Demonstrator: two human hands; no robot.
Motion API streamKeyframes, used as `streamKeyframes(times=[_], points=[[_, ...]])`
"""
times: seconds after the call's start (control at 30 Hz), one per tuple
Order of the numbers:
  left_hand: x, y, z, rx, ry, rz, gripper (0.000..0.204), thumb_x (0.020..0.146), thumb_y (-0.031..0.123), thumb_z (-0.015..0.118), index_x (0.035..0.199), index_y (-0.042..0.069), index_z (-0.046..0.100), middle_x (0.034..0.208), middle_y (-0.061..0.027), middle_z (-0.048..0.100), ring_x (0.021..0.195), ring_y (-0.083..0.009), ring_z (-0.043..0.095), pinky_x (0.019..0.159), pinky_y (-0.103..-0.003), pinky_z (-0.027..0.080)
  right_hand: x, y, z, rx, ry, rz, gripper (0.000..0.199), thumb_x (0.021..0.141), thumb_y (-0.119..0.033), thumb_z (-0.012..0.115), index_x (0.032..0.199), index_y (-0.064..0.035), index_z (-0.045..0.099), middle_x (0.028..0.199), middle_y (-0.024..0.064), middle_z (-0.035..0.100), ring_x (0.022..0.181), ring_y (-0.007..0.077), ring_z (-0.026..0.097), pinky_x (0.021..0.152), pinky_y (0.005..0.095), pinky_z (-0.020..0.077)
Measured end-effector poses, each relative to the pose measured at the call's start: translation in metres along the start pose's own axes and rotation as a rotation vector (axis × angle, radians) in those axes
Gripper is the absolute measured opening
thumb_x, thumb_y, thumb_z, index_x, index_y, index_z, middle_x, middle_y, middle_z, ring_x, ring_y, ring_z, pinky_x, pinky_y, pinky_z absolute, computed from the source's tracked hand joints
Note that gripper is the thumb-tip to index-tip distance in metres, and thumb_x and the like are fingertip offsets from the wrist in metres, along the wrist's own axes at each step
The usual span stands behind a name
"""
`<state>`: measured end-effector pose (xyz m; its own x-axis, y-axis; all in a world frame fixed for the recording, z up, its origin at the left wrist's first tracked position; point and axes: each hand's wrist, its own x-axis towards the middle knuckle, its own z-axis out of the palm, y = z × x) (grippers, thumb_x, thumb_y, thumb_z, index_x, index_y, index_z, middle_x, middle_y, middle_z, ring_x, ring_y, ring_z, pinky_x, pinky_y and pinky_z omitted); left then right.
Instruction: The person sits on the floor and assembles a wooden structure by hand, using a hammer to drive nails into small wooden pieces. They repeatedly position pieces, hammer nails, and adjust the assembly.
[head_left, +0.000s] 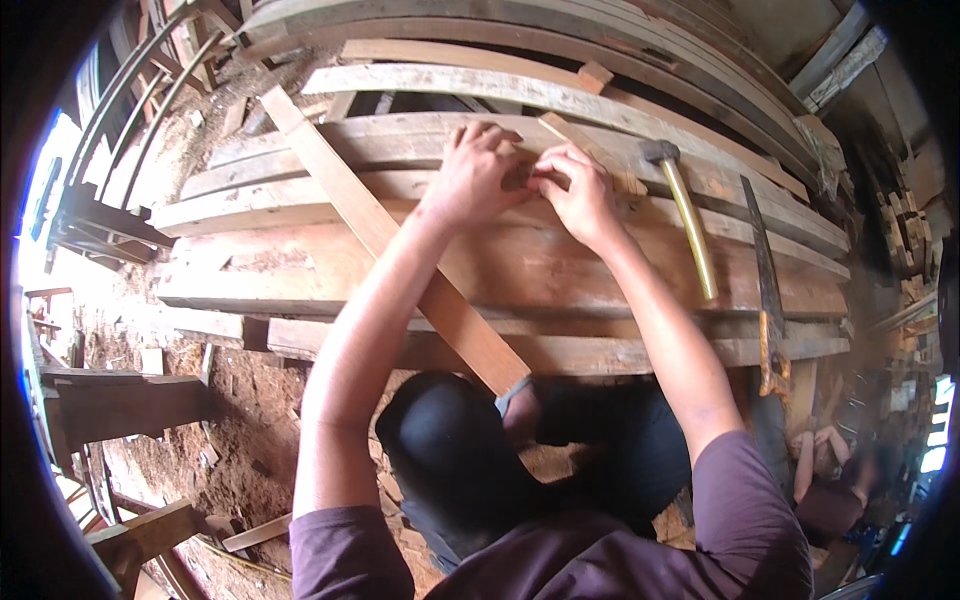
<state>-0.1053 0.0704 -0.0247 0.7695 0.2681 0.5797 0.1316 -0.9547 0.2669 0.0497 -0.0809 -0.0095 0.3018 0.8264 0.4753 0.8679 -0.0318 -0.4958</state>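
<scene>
Close together above the stacked timber beams [330, 265], my hands nearly meet. My left hand [480, 172] has its fingers curled inward. Thumb and fingertips of my right hand [575, 190] are pinched beside it. Whatever lies between the fingers is too small or hidden to make out. A short wooden strip [575, 135] lies just beyond my right hand. To the right rests a hammer [687, 215] with a dark head and a yellow handle. A long flat board [365, 215] slants across the beams, under my left forearm, down to my lap.
A handsaw [765, 290] with a worn wooden handle lies at the right end of the beams. Long planks [480, 40] are stacked at the back. Another person [832, 475] is at the lower right. Wood stands and offcuts cover the ground at left.
</scene>
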Motion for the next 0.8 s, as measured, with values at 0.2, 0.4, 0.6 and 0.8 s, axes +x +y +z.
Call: streamKeyframes(times=[0.2, 0.4, 0.6, 0.8], points=[[0.001, 0.005, -0.005, -0.091, 0.042, 0.012, 0.032, 0.085, 0.03, 0.09, 0.113, 0.014, 0.086, 0.132, -0.0066, 0.07, 0.134, -0.0346, 0.057, 0.119, -0.051, 0.045, 0.001, -0.004, 0.0, 0.029, -0.02, 0.076, 0.022, 0.094, -0.025, 0.086, 0.11, -0.0105, 0.082, 0.119, 0.0062, 0.077, 0.113, 0.0304, 0.073, 0.097, 0.043, 0.057], [0.001, 0.005, -0.005, -0.093, 0.052, 0.014, 0.027, 0.084, 0.021, 0.087, 0.111, 0.016, 0.087, 0.131, -0.0064, 0.068, 0.132, -0.0344, 0.057, 0.117, -0.051, 0.046, 0.002, -0.011, 0.007, -0.011, 0.06, 0.076, 0.022, 0.087, -0.016, 0.092, 0.099, -0.0049, 0.078, 0.106, 0.0095, 0.076, 0.102, 0.0295, 0.074, 0.091, 0.0417, 0.0573], [0.002, 0.006, -0.006, -0.101, 0.026, 0.01, 0.029, 0.083, 0.022, 0.088, 0.111, 0.015, 0.087, 0.129, -0.0066, 0.068, 0.132, -0.034, 0.057, 0.117, -0.051, 0.045, 0.004, -0.007, 0.013, -0.072, 0.051, 0.087, 0.022, 0.085, -0.012, 0.091, 0.094, -0.0049, 0.073, 0.099, 0.0113, 0.073, 0.096, 0.0327, 0.073, 0.086, 0.0447, 0.0561], [0.0, 0.004, -0.008, -0.098, 0.03, 0.056, 0.033, 0.081, 0.024, 0.091, 0.111, 0.012, 0.086, 0.129, -0.0064, 0.068, 0.132, -0.0332, 0.057, 0.119, -0.051, 0.044, 0.021, 0.0, -0.008, 0.295, -0.264, 0.325, 0.032, 0.097, -0.037, 0.084, 0.116, -0.012, 0.079, 0.112, 0.0114, 0.079, 0.113, 0.0281, 0.075, 0.097, 0.0422, 0.0563]])
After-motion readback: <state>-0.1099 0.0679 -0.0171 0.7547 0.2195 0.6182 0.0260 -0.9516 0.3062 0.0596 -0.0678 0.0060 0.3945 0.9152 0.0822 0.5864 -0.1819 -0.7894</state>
